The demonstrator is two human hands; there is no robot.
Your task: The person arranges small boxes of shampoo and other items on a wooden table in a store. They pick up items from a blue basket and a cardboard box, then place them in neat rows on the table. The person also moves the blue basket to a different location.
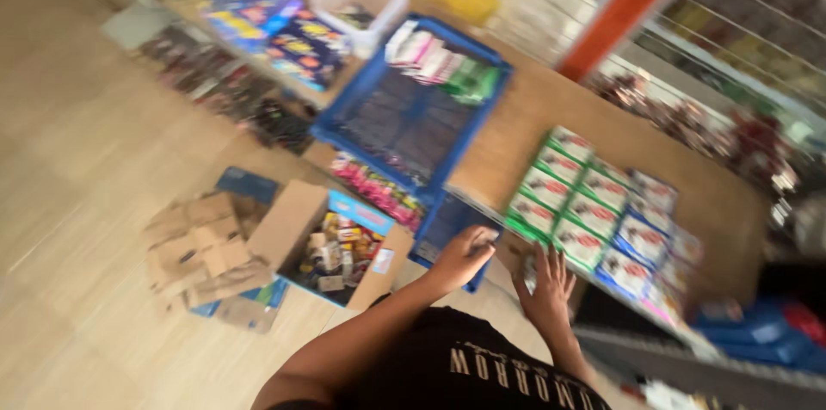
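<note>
Head view: hands point(508, 277) near blue crate point(411, 122); open carton point(331, 251) beside.

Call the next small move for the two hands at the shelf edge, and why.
Probably lift the left hand clear of the small blue crate whose edge it grips, since the right hand lies flat and empty beside the green and white boxes. The picture is blurred, so the grip is a best reading.
</note>
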